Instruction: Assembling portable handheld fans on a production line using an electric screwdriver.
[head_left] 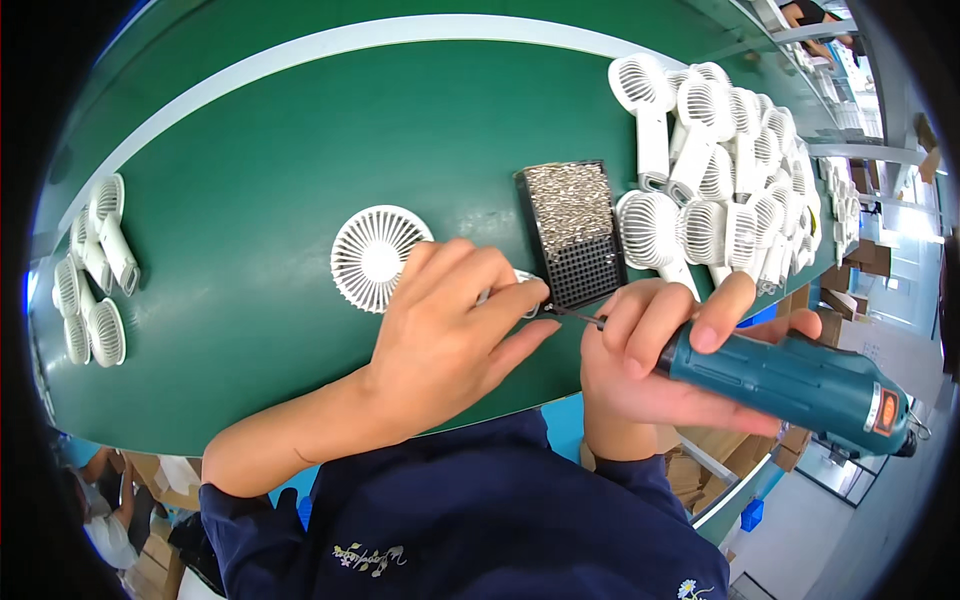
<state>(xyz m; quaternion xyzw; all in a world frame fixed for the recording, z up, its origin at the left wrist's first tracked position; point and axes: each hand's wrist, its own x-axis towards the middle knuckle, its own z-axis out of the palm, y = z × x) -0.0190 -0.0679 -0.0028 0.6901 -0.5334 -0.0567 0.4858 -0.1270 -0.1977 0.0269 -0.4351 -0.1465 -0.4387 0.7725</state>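
My left hand point(440, 325) is closed around the handle of a white handheld fan point(378, 262), which lies on the green table with its round slatted head to the left. The handle is mostly hidden under my fingers; only its end shows beside my thumb. In my right hand point(640, 365) is a teal electric screwdriver point(800, 385), held almost level. Its thin bit points left and reaches the handle end, where something tiny, perhaps a screw, shows at the tip. Just beyond the bit sits a black screw tray point(583, 265) with many small metal screws on its perforated top.
A crowded group of white handheld fans point(700, 225) covers the table's right side. Several more fans point(104, 245) lie at the far left. A pale strip point(400, 32) curves along the far part of the green table point(240, 190). Cardboard boxes point(160, 560) and people appear beyond the edges.
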